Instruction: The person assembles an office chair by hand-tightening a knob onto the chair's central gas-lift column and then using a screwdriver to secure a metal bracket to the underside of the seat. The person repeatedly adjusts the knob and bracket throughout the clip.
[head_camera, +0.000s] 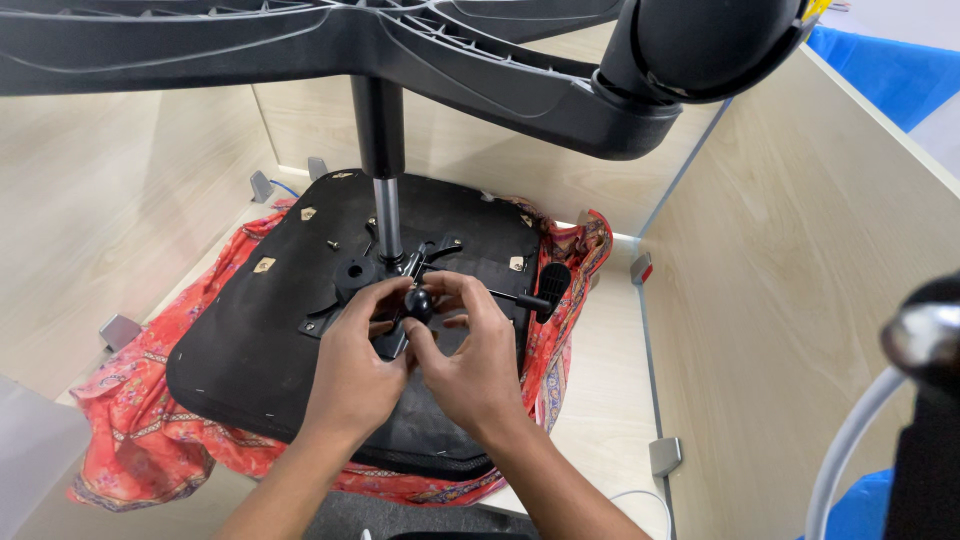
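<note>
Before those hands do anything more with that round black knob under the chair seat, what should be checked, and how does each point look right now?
1. Both hands on the knob: ok. Left hand and right hand close around the black knob.
2. Seat steady: ok. The upturned seat lies flat on the red patterned cloth.
3. Knob fully tightened: cannot tell; the fingers hide its base.
4. Side lever free of the hands: ok.
5. Gas column upright in the mechanism: ok.
6. Loose small screw on the seat: not ok.
</note>
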